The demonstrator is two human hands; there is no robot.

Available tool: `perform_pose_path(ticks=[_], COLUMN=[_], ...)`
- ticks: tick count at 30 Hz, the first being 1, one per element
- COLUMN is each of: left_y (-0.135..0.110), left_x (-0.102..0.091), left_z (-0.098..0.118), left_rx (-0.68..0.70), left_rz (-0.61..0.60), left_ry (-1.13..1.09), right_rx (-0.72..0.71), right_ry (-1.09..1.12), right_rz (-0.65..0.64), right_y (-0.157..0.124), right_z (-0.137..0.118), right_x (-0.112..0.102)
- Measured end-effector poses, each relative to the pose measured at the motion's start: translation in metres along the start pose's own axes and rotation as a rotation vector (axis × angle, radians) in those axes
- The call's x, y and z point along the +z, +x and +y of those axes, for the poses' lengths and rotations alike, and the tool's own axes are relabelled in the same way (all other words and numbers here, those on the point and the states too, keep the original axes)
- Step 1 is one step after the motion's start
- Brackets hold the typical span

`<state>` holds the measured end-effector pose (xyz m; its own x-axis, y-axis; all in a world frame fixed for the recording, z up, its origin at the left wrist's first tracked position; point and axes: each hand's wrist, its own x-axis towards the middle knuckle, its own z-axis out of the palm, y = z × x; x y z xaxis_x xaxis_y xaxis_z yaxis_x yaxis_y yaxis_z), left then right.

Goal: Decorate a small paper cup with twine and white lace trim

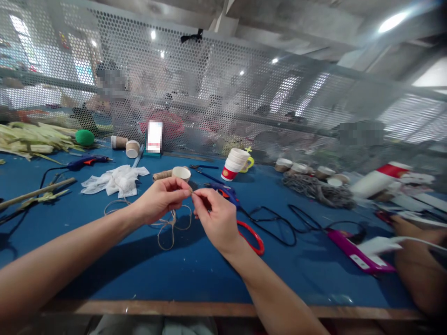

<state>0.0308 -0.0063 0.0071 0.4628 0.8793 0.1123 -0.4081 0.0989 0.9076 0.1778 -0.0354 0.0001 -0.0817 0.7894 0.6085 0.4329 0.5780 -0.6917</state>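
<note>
- Twine [171,222]: you hold a small part of it up between both hands, above the middle of the worktop [125,274]; the rest hangs or lies below in loose loops, with a knot or bunch at their centre.
- Left hand [164,201]: your thumb and fingers are pinched together on the twine.
- Right hand [219,221]: your fingers are likewise pinched on it, their tips meeting or nearly meeting those of the left; the exact contact is too small to tell.
- Just beyond your left hand: a white cup [181,173], with a brown spool [162,175] lying beside it.
- Beyond your right hand: a blue glue gun [230,191], partly hidden; a red loop handle [257,238] shows beside your wrist.
- Farther back: stacked cups [233,165], white with a red band, next to a yellow handle [249,164].
- To your left: crumpled white cloth [118,180], a second glue gun [85,162] and a green ball [84,137] beside pale husks [33,139].
- To your right: a black cord [291,236], a magenta power strip [356,256], a grey yarn bundle [316,190] and another person's arm [421,267].
</note>
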Motion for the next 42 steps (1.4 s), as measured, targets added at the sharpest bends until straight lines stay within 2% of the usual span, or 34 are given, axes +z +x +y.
perform_pose_path(ticks=[3, 8, 13, 20, 27, 31, 34, 38, 42], left_y=[-0.001, -0.003, -0.004, -0.007, -0.005, -0.004, -0.003, -0.002, -0.001], left_x=[0.002, 0.001, 0.002, 0.005, -0.001, -0.003, -0.004, -0.003, -0.001], left_z=[0.002, 0.004, 0.004, 0.009, 0.009, 0.009, 0.007, 0.004, 0.002], left_rx=[-0.002, -0.016, -0.078, -0.088, 0.0, 0.002, 0.001, 0.025, 0.013], left_rz=[-0.008, -0.057, -0.094, -0.124, -0.118, -0.12, -0.108, -0.051, 0.013], left_ry=[0.014, 0.011, -0.038, -0.038, 0.12, 0.149, 0.13, 0.123, 0.079], right_rx=[0.076, 0.353, 0.515, 0.574, 0.645, 0.705, 0.626, 0.333, 0.129], right_ry=[0.089, 0.477, 0.779, 0.926, 1.003, 1.017, 0.868, 0.47, 0.129], right_rz=[-0.051, -0.193, -0.276, -0.361, -0.44, -0.506, -0.44, -0.205, -0.115], right_y=[0.001, 0.005, 0.008, 0.009, 0.01, 0.012, 0.01, 0.005, 0.0], right_z=[-0.005, -0.011, -0.011, -0.013, -0.01, -0.009, -0.009, -0.008, -0.003], right_x=[-0.002, -0.004, -0.006, -0.009, -0.011, -0.012, -0.01, -0.004, 0.001])
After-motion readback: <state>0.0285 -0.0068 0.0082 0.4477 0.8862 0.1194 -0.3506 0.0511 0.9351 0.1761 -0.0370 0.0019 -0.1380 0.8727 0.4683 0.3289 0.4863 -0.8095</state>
